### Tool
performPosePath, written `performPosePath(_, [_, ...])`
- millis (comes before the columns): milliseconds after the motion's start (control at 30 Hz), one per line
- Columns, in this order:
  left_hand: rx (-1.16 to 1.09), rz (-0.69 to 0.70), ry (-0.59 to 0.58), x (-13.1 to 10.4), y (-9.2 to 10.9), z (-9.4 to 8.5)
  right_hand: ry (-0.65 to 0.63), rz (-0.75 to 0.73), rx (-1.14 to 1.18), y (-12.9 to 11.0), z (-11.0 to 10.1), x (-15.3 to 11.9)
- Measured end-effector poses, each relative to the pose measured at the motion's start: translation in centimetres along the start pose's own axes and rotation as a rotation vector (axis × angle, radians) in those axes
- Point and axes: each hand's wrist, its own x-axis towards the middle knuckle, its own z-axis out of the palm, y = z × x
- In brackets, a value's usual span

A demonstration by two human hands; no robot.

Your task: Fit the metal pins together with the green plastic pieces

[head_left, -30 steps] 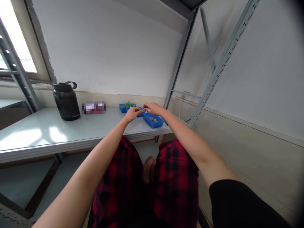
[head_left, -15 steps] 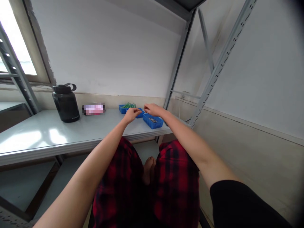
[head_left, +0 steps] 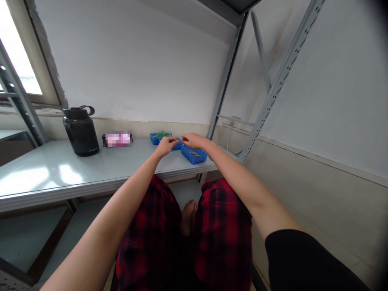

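Note:
My left hand [head_left: 166,146] is over the bench, thumb and fingers pinched together on something too small to make out. Just to its right, my right hand [head_left: 191,140] is also closed in a pinch, its fingertips pointing left towards the left hand's. Below the right hand sits a blue bin [head_left: 197,160] with small metallic pieces [head_left: 193,153] inside. A second blue bin [head_left: 177,145] lies behind and between the hands, partly hidden by them. Farther back on the left, green strips [head_left: 163,133] heap over another blue bin [head_left: 154,140].
A large black bottle [head_left: 81,133] stands on the left of the pale bench [head_left: 127,165]. Between it and the bins lies a blurred pink item [head_left: 117,139]. Grey metal shelf posts [head_left: 273,89] rise at the right. My knees in red plaid are under the bench edge.
The view has shifted slightly, so everything sits a little farther left. Both hands keep their pinch; the thin pale piece seen between the fingertips earlier is no longer clearly visible.

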Motion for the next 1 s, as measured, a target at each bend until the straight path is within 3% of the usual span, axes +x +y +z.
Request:
performPosePath(133, [-0.175, -0.023, -0.014, -0.4, 0.8, 0.0, 0.027, -0.038, 0.107, -0.4, 0.2, 0.1])
performPosePath(300, [-0.241, -0.048, 0.029, -0.3, 1.1, 0.0, 0.079, -0.033, 0.183, -0.5, 0.6, 0.4])
performPosePath(500, [-0.086, -0.07, -0.014, -0.1, 0.4, 0.4, 0.155, -0.036, 0.161, 0.0, 0.2, 0.3])
performPosePath(600, [-0.024, -0.022, -0.056, -0.1, 0.3, 0.5, 0.128, -0.08, 0.138, 0.1, 0.2, 0.2])
performPosePath(1000, [-0.127, -0.082, -0.056, 0.1, -0.5, 0.4, 0.029, -0.09, 0.02, 0.3, 0.2, 0.2])
